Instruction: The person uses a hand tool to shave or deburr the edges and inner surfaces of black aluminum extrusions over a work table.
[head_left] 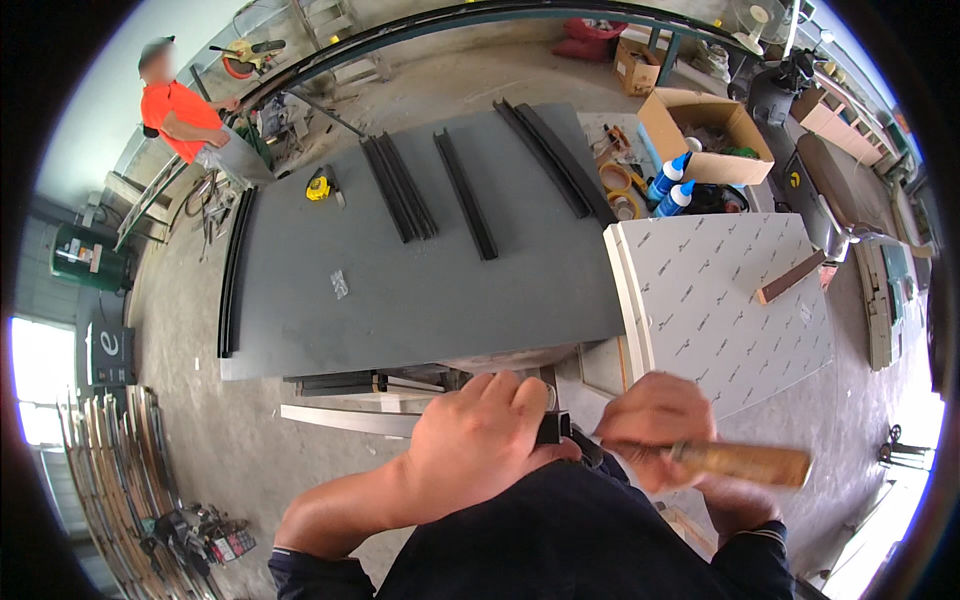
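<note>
I see the left hand [480, 425] curled tight around a black square-ended profile [553, 428], which sits in front of the dark-clothed torso, just off the near edge of the grey sheet panel [420, 310]. The right hand [660, 420] is closed on a wooden-handled tool [745, 463], its handle pointing right; I can't make out the tool's working end. On the panel I have black channel bars [465, 195] and a yellow tape measure [318, 188]. A co-worker in an orange shirt [178, 115] stands beyond the panel's far-left corner.

lge wht letter [109, 343] - dk box [122, 368] | tiny illeg. print [681, 348] - wht board [735, 320]
</note>
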